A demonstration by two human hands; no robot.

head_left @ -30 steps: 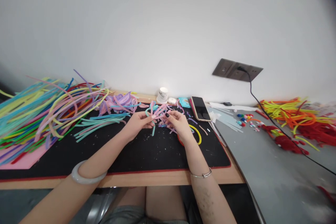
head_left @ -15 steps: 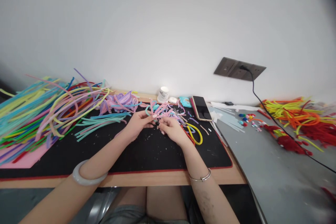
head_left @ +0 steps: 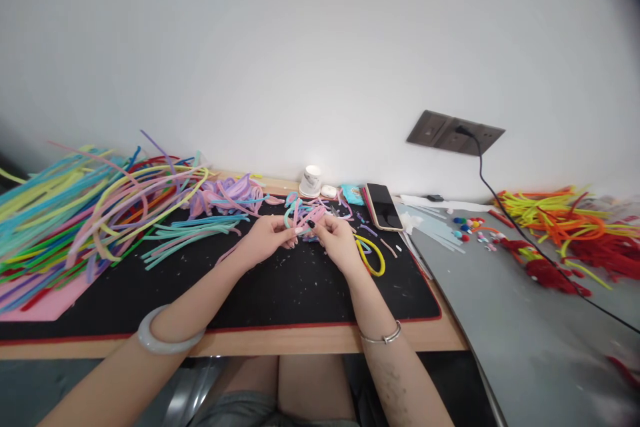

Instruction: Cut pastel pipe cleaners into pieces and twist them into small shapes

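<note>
Left hand point(head_left: 264, 240): pinching pastel fuzzy stems point(head_left: 306, 217) between thumb and fingers
Right hand point(head_left: 338, 241): pinching the same stems, fingertips near those opposite
Pastel fuzzy stems: between both hands, mostly pink with a teal curve; exact grip too small to tell
Yellow loop point(head_left: 383, 263): lying just right of the right hand
Phone point(head_left: 384, 207): beyond and right of the right hand
Cup point(head_left: 311, 180): beyond both hands
Teal bundle point(head_left: 200, 227): left of the left hand
Black mat point(head_left: 280, 297): beneath both hands

"Where did the camera look from?"
"The wearer's head, above the near side of the black mat point(head_left: 300, 293)."
"Facing which way?"
"Forward and down; it sat near the mat, and took in the lap point(head_left: 313, 387) before it and the wall point(head_left: 300, 67) behind."
</note>
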